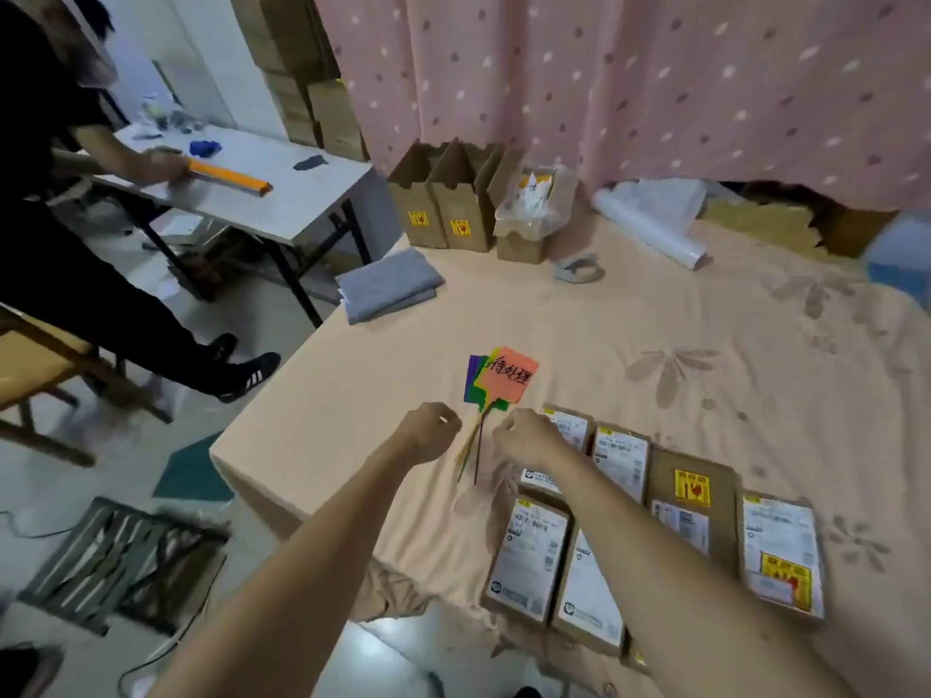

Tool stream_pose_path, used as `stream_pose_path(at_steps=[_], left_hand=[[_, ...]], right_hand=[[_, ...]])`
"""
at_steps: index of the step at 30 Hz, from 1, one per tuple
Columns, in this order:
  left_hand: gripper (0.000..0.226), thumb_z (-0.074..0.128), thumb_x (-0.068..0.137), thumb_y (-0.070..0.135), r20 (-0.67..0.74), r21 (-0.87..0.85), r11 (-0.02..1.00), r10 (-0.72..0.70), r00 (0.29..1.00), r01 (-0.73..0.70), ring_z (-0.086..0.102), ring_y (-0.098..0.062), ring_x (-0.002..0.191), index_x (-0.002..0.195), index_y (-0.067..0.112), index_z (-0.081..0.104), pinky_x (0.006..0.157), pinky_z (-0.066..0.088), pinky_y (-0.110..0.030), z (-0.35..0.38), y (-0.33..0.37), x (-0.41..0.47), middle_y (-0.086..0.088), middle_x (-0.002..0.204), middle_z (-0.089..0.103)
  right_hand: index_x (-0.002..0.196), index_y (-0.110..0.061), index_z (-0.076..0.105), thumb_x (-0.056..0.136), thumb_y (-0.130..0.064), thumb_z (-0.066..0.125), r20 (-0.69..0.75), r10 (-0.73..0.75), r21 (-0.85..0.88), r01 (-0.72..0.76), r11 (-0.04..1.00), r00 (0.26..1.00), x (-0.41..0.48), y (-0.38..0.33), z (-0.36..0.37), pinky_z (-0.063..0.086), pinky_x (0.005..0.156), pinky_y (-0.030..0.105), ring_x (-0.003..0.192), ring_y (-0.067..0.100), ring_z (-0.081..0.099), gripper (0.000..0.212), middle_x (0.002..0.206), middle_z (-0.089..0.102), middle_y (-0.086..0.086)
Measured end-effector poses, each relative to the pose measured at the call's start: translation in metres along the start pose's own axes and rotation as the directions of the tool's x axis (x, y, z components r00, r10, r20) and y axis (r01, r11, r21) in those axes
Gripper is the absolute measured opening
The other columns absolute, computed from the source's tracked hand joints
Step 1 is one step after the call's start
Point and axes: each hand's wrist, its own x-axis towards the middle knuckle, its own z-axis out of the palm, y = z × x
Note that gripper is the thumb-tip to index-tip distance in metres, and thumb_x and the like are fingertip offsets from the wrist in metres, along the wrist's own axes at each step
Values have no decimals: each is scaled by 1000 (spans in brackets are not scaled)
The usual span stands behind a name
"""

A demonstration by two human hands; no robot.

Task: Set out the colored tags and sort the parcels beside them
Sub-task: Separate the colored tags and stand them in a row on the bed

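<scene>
A fanned stack of colored tags (505,379) lies on the peach bed sheet (655,314), an orange-red one with black writing on top and yellow, green and purple ones under it. Their thin sticks (476,448) run toward me between my hands. My left hand (432,435) is just left of the sticks and my right hand (524,438) just right of them. Both have curled fingers, and a small gap shows on each side of the sticks. Several flat cardboard parcels (680,501) with white labels lie in rows under and right of my right forearm.
Open cardboard boxes (443,214), a plastic roll (650,226), a tape dispenser (579,269) and a folded grey cloth (388,289) sit at the bed's far side. To the left, another person (60,158) works at a white folding table (282,193). The bed's corner (221,450) drops to the floor.
</scene>
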Motion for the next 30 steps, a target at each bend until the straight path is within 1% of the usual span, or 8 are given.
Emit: stream_pose_path(at_steps=[2,6,10,14,18,21,26,30], left_hand=[[27,52,98,26,13,-34,999,-28,1000,28,69,-34,107,113,12,70,98,55,-40,3,-1,15,-13,114,74],[24,46,94,18,100,-28,997,-67,993,70,67,-37,109,99,15,69,96,55,-42,17,-6,34,-16,114,73],[48,49,82,35,150,-29,995,-86,985,91,64,-33,116,117,13,75,100,52,-35,30,-9,40,-10,124,71],[33,52,95,23,66,10,997,-73,995,73,67,-32,111,112,14,78,91,51,-31,40,-22,53,-10,118,75],[30,53,91,22,136,46,997,-66,988,61,70,-33,98,98,13,81,81,55,-33,41,-28,53,-13,100,77],[32,51,86,23,168,67,997,-35,985,24,70,-35,92,89,11,80,78,58,-38,39,-28,49,-14,90,77],[32,50,85,26,278,227,966,58,959,-125,68,-38,92,91,7,75,75,53,-39,42,-29,40,-17,95,75],[35,52,80,30,257,14,1000,0,966,-4,67,-32,84,86,9,80,83,57,-39,42,-42,49,-15,91,77]], right_hand=[[104,-9,65,95,-27,48,27,33,52,-34,998,999,18,0,6,52,89,36,105,32,66,26,108,69,12],[94,-15,61,90,-28,49,63,117,123,-124,985,991,42,1,25,54,92,38,108,34,65,18,113,70,16],[94,-12,64,71,-47,45,94,217,149,-229,962,972,70,15,53,47,70,31,97,33,68,46,106,68,20],[109,-2,66,89,-46,50,54,286,211,-291,933,957,92,21,76,46,74,31,97,32,64,51,109,68,16],[113,-3,69,85,-64,54,6,354,290,-340,895,935,107,18,91,54,85,37,100,34,70,69,109,75,17],[119,-2,66,93,-48,54,0,391,311,-372,875,920,101,6,88,50,84,33,107,35,67,54,116,71,15],[115,-1,66,94,-27,49,-21,419,299,-394,869,908,101,3,93,52,89,37,107,37,66,37,114,71,19],[110,-5,70,97,-22,50,-74,366,277,-333,901,928,97,3,94,50,79,33,102,36,68,30,108,73,16]])
